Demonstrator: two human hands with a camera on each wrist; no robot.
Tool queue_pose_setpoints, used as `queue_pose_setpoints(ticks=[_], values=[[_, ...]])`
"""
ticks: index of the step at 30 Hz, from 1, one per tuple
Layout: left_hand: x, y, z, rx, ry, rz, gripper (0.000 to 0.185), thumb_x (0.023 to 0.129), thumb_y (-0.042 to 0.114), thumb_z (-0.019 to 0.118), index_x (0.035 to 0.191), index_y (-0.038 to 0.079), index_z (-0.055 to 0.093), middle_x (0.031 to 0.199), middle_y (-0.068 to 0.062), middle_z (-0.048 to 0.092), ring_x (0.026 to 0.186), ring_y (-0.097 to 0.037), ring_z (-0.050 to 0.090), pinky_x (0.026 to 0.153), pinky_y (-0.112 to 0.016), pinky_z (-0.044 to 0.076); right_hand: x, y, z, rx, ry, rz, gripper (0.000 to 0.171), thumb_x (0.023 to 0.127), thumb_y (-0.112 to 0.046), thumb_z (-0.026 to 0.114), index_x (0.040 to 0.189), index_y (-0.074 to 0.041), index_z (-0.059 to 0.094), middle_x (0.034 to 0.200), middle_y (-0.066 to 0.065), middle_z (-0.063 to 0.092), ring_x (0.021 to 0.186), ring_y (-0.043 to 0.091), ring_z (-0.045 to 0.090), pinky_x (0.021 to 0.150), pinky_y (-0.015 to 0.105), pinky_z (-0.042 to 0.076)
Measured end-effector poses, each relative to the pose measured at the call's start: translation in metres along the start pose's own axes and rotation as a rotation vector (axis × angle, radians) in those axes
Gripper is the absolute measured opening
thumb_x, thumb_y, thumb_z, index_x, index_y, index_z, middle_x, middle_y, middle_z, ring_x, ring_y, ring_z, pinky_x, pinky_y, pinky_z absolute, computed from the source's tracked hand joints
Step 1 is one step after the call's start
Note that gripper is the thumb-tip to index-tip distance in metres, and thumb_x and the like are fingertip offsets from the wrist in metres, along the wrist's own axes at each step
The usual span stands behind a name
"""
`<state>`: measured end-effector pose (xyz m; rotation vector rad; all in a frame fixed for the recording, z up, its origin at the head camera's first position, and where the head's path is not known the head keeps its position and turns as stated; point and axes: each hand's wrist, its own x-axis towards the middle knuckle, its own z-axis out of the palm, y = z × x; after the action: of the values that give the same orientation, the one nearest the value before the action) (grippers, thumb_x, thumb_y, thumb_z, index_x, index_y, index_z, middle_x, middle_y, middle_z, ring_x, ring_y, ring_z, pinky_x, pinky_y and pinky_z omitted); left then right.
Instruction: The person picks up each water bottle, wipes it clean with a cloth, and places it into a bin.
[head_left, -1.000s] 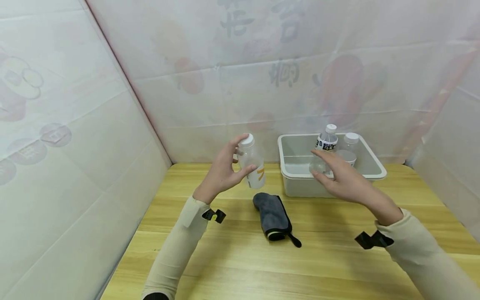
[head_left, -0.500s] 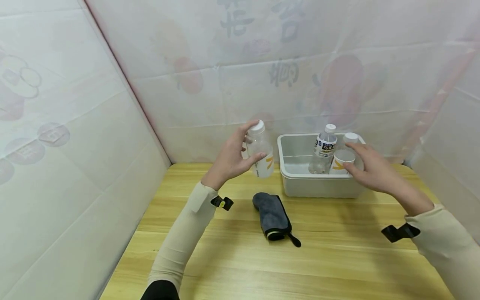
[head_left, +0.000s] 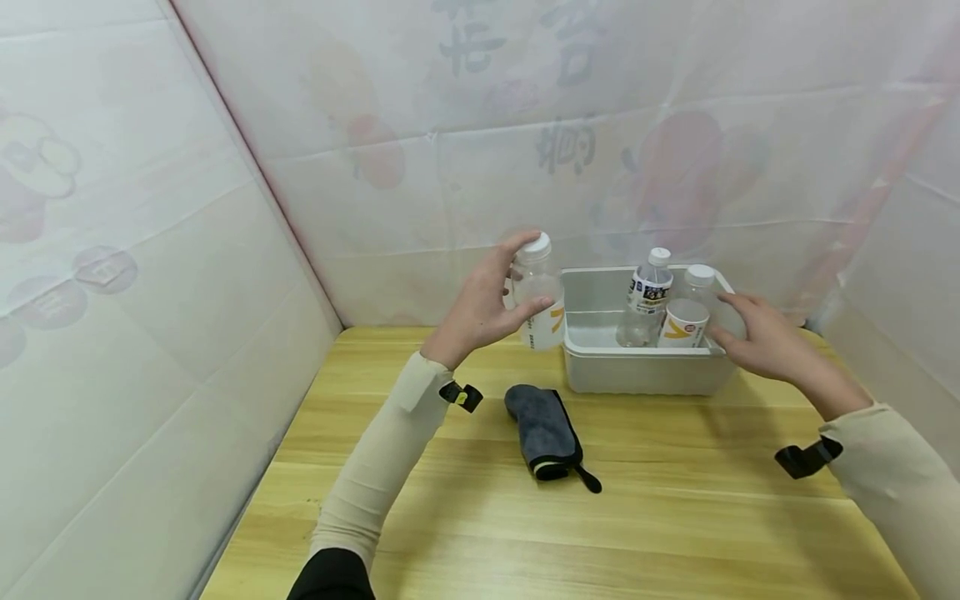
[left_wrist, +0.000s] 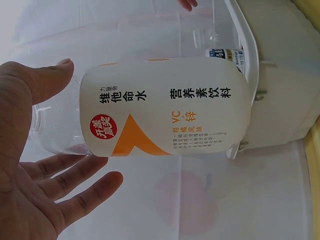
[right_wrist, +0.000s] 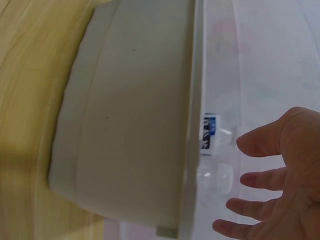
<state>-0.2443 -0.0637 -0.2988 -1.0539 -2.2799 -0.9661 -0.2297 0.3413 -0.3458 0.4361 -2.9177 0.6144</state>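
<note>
My left hand [head_left: 483, 304] grips a clear plastic drink bottle [head_left: 547, 321] with a white cap, held up in the air. In the left wrist view the bottle's white label [left_wrist: 165, 107] carries an orange mark and dark lettering. Behind it stands the grey-white plastic bin [head_left: 637, 371], whose left rim the bottle overlaps in the head view. My right hand [head_left: 768, 342] is at the bin's right rim, fingers extended and holding nothing. Inside the bin are a bottle with a dark-and-white label [head_left: 649, 292] and another with a white-and-orange label [head_left: 682, 323], both white-capped.
A rolled grey cloth [head_left: 542, 425] with black edging and a loop lies on the wooden table [head_left: 480, 533] in front of the bin. Pale printed sheeting [head_left: 450, 183] walls in the back and both sides.
My left hand has carried the bottle to the right and upward, toward the bin. My right hand has shifted right, from in front of the bottles to the bin's right side.
</note>
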Motion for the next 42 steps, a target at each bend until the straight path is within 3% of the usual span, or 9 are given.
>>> queue_pose_setpoints(ticks=[5, 9, 15, 19, 26, 33, 39, 42], values=[[0.003, -0.001, 0.004, -0.014, -0.003, -0.020, 0.080, 0.092, 0.031, 0.077, 0.155, 0.023, 0.029, 0.138, -0.008, 0.056, 0.095, -0.020, 0.063, 0.072, -0.038, 0.056, 0.004, 0.014, 0.006, -0.042, 0.011, 0.008, 0.063, 0.102, -0.021, 0.056, 0.146, 0.019, 0.035, 0.141, 0.051, 0.034, 0.124, 0.068, 0.035, 0.097, 0.080, 0.032], [0.008, -0.001, 0.007, -0.021, -0.008, -0.040, 0.080, 0.092, 0.033, 0.076, 0.156, 0.024, 0.028, 0.137, -0.008, 0.057, 0.097, -0.020, 0.064, 0.074, -0.034, 0.056, 0.007, 0.022, 0.013, -0.064, 0.028, 0.007, 0.063, 0.100, -0.020, 0.057, 0.144, 0.020, 0.036, 0.138, 0.053, 0.034, 0.121, 0.070, 0.036, 0.095, 0.080, 0.032], [0.015, 0.000, 0.011, -0.022, -0.020, -0.048, 0.080, 0.092, 0.033, 0.076, 0.156, 0.023, 0.028, 0.138, -0.008, 0.056, 0.096, -0.019, 0.064, 0.074, -0.036, 0.055, 0.005, 0.031, 0.022, -0.009, 0.039, 0.026, 0.064, 0.101, -0.020, 0.055, 0.145, 0.020, 0.033, 0.141, 0.055, 0.026, 0.124, 0.072, 0.028, 0.095, 0.081, 0.028], [0.018, 0.000, 0.014, -0.013, -0.023, -0.042, 0.080, 0.092, 0.034, 0.076, 0.156, 0.022, 0.029, 0.138, -0.008, 0.056, 0.095, -0.018, 0.064, 0.072, -0.029, 0.052, 0.003, 0.034, 0.029, 0.001, 0.077, 0.009, 0.060, 0.101, -0.018, 0.053, 0.143, 0.021, 0.034, 0.138, 0.058, 0.026, 0.122, 0.073, 0.028, 0.092, 0.082, 0.028], [0.023, -0.002, 0.016, -0.010, -0.017, -0.058, 0.082, 0.091, 0.034, 0.076, 0.157, 0.022, 0.029, 0.138, -0.007, 0.056, 0.095, -0.017, 0.063, 0.071, -0.026, 0.050, 0.004, 0.032, 0.043, -0.054, 0.111, 0.025, 0.050, 0.105, -0.019, 0.038, 0.143, 0.012, 0.039, 0.137, 0.057, 0.030, 0.119, 0.075, 0.033, 0.085, 0.085, 0.033], [0.031, -0.002, 0.019, 0.003, -0.015, -0.045, 0.082, 0.091, 0.034, 0.076, 0.156, 0.020, 0.030, 0.136, -0.009, 0.056, 0.094, -0.019, 0.062, 0.070, -0.025, 0.049, 0.001, 0.032, 0.050, -0.095, 0.099, 0.071, 0.054, 0.108, -0.027, 0.021, 0.141, 0.008, 0.044, 0.141, 0.053, 0.031, 0.130, 0.072, 0.027, 0.093, 0.085, 0.029], [0.036, -0.002, 0.021, -0.012, -0.021, -0.040, 0.081, 0.092, 0.033, 0.076, 0.156, 0.020, 0.030, 0.137, -0.010, 0.056, 0.095, -0.020, 0.063, 0.068, -0.025, 0.050, -0.002, 0.032, 0.051, -0.133, 0.081, 0.047, 0.056, 0.109, -0.027, 0.018, 0.137, 0.010, 0.048, 0.139, 0.045, 0.039, 0.135, 0.059, 0.030, 0.113, 0.074, 0.021], [0.037, -0.002, 0.021, -0.014, -0.025, -0.052, 0.081, 0.091, 0.033, 0.076, 0.157, 0.020, 0.030, 0.137, -0.009, 0.056, 0.097, -0.020, 0.063, 0.068, -0.025, 0.051, -0.002, 0.031, 0.051, -0.147, 0.073, 0.034, 0.056, 0.109, -0.026, 0.017, 0.133, 0.011, 0.051, 0.137, 0.044, 0.043, 0.133, 0.057, 0.034, 0.116, 0.071, 0.017]])
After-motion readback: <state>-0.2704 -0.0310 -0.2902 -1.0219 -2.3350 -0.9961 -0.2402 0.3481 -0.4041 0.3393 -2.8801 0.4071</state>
